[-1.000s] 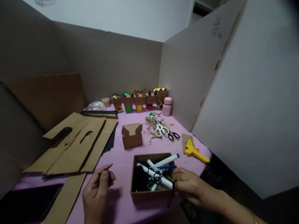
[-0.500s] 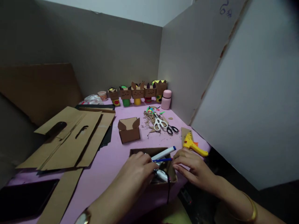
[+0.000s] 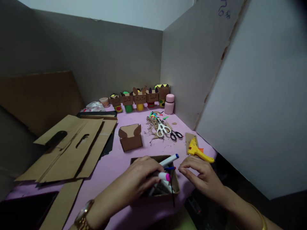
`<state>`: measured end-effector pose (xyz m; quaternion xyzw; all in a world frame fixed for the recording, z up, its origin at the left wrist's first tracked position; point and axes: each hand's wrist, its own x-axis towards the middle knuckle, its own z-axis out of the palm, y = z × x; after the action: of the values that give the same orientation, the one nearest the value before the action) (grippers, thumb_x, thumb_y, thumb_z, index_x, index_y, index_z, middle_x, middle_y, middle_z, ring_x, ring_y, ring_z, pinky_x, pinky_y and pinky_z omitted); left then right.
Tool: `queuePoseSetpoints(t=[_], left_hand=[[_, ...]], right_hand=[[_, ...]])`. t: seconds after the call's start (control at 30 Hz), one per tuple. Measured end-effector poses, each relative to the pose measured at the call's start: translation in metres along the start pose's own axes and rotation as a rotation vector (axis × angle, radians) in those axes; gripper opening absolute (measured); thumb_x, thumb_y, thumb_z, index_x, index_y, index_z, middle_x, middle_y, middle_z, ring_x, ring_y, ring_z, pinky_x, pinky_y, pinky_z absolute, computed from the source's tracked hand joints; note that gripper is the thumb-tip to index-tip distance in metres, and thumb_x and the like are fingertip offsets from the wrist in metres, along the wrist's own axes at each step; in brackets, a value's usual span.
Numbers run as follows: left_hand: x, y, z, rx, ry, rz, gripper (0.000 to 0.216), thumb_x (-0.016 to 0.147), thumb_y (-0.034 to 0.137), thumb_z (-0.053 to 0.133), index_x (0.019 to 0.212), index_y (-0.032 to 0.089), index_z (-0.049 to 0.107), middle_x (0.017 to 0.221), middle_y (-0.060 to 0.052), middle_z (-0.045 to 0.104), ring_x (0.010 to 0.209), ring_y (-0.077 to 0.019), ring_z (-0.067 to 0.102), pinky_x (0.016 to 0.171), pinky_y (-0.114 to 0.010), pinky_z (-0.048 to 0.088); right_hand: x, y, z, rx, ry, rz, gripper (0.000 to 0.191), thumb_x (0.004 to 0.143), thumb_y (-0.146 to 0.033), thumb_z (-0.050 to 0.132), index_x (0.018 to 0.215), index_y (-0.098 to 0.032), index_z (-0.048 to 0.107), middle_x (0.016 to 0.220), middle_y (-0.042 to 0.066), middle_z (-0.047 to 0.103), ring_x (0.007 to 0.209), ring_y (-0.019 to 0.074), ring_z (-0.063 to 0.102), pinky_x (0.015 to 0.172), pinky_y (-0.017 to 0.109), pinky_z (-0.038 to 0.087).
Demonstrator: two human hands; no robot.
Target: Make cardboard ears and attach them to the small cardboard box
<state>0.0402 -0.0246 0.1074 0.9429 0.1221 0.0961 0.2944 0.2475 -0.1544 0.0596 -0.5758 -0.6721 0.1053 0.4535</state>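
My left hand [image 3: 145, 174] reaches into an open cardboard box [image 3: 177, 188] near the table's front edge. Its thumb and fingers close on a white marker with a pink end [image 3: 164, 176]. Beside that hand, a white marker with a blue end [image 3: 170, 160] and a blue pen with a red tip [image 3: 169, 168] stick up from the box. A black cord [image 3: 172, 191] hangs over the box's front. Just right of the box hovers my right hand [image 3: 202, 174], open, its fingers loosely curved and nothing visible in them.
A small cardboard box with ear shapes [image 3: 131, 142] stands behind. White scissors [image 3: 163, 129], black-handled scissors [image 3: 176, 136] and paper scraps lie right of it, near a yellow glue gun [image 3: 199, 151]. Flat cardboard [image 3: 69, 148] covers the left. Several animal-faced figures [image 3: 139, 98] and a pink bottle [image 3: 169, 103] stand behind.
My left hand has brought up the pink-ended marker among the contents of the box. My right hand has shifted slightly away from the blue pen. The view has tilted a little.
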Motion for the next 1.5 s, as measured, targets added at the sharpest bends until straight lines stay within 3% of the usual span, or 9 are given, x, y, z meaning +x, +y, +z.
queuePoseSetpoints(t=[0.3,0.43,0.6,0.73,0.87,0.93,1.13,1.3,1.5], left_hand=[[-0.003,0.0,0.004,-0.241,0.158,-0.063,0.021,0.092,0.029,0.05,0.107,0.025,0.064,0.106,-0.002,0.07,0.098,-0.0179,0.063,0.088,-0.031,0.046],[-0.003,0.001,0.01,-0.249,0.162,-0.085,0.023,0.092,0.028,0.051,0.11,0.024,0.064,0.108,-0.003,0.07,0.1,-0.018,0.062,0.089,-0.03,0.045],[-0.008,-0.011,0.014,-0.158,0.055,-0.174,0.023,0.088,0.019,0.052,0.105,0.023,0.066,0.099,-0.002,0.073,0.089,-0.0181,0.066,0.08,-0.03,0.049],[-0.014,-0.016,0.019,-0.045,0.185,-0.153,0.028,0.089,0.018,0.048,0.113,0.022,0.063,0.113,-0.007,0.07,0.103,-0.0205,0.063,0.09,-0.036,0.048],[-0.013,0.002,0.029,0.02,0.268,-0.149,0.03,0.093,0.028,0.046,0.12,0.024,0.057,0.117,-0.006,0.069,0.104,-0.0221,0.063,0.088,-0.038,0.05],[-0.01,0.013,0.036,0.146,0.211,-0.164,0.018,0.091,0.026,0.049,0.099,0.022,0.065,0.097,-0.005,0.074,0.086,-0.0247,0.067,0.075,-0.04,0.053],[-0.003,0.026,0.055,0.406,0.172,-0.15,0.005,0.084,0.018,0.061,0.079,0.018,0.063,0.075,-0.005,0.075,0.065,-0.0247,0.068,0.057,-0.034,0.05],[-0.01,0.026,0.058,0.506,0.253,0.017,0.01,0.083,0.021,0.064,0.075,0.018,0.058,0.062,-0.003,0.072,0.05,-0.0214,0.065,0.044,-0.029,0.043],[-0.022,0.025,0.055,0.584,0.346,0.138,0.022,0.095,0.02,0.038,0.078,0.021,0.052,0.061,0.0,0.068,0.049,-0.0192,0.061,0.048,-0.031,0.043]], right_hand=[[0.014,-0.023,0.028,0.325,0.139,0.127,0.036,0.083,-0.035,0.066,0.118,-0.028,0.061,0.09,0.002,0.066,0.08,0.0171,0.061,0.07,0.029,0.049],[0.023,-0.031,0.036,0.411,0.152,0.119,0.016,0.08,-0.035,0.07,0.093,-0.026,0.073,0.085,0.003,0.062,0.081,0.0171,0.059,0.07,0.028,0.048],[0.029,-0.016,0.024,0.727,0.528,0.35,0.022,0.079,-0.042,0.07,0.081,-0.021,0.066,0.072,0.001,0.065,0.055,0.0107,0.052,0.05,0.022,0.043],[0.03,-0.003,0.014,0.921,0.711,0.448,0.031,0.07,-0.047,0.076,0.076,-0.02,0.061,0.066,-0.001,0.065,0.047,0.0075,0.049,0.044,0.018,0.041],[0.025,-0.007,0.023,1.002,0.726,0.492,0.031,0.068,-0.043,0.078,0.077,-0.02,0.061,0.066,-0.002,0.065,0.047,0.0066,0.048,0.044,0.017,0.042],[0.019,-0.014,0.032,1.032,0.711,0.483,0.031,0.069,-0.046,0.077,0.079,-0.02,0.061,0.071,-0.001,0.065,0.05,0.0063,0.049,0.045,0.016,0.042],[0.003,-0.034,0.057,1.049,0.382,0.57,0.044,0.069,-0.059,0.071,0.062,-0.017,0.06,0.047,-0.006,0.046,0.039,0.0043,0.035,0.038,0.016,0.032],[0.0,-0.046,0.059,1.102,0.527,0.665,0.048,0.058,-0.058,0.079,0.055,-0.016,0.056,0.044,-0.007,0.043,0.037,0.0018,0.027,0.034,0.013,0.024],[-0.006,-0.048,0.066,1.159,0.494,0.605,0.044,0.071,-0.056,0.071,0.059,-0.016,0.058,0.046,-0.008,0.041,0.039,0.0031,0.027,0.037,0.016,0.027]])
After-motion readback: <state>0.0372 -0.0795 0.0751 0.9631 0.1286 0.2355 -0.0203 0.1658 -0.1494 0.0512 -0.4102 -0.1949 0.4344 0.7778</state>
